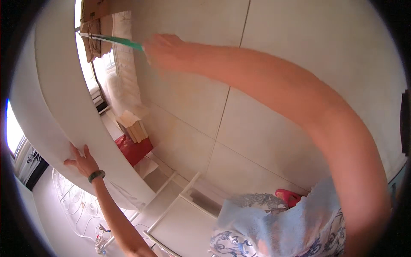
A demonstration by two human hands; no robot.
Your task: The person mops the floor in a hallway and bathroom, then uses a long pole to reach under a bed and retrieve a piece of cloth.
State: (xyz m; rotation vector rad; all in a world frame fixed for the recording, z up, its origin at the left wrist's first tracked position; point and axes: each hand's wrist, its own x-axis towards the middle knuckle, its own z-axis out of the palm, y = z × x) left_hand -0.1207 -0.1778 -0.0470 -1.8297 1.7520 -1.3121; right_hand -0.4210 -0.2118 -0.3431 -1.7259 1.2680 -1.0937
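Note:
My right hand (165,50) is closed round the green grip of a long thin tool (122,42), at the upper left of the view. Its pale, metallic-looking shaft runs left to the edge of a tall white panel-like surface (70,85); I cannot make out what kind of tool it is. The right hand is slightly blurred. My left hand (84,162), with a dark bracelet (96,175) on the wrist, rests on the same white surface with its fingers spread. It holds nothing.
Brown cardboard (96,12) stands at the top left. Pale boxes or books (136,129) sit by a red box (136,150) on the tiled floor (184,107). A white-framed stand (184,227) is in front, a pink slipper (288,198) beside my patterned clothing, white metal scrollwork (70,201) lower left.

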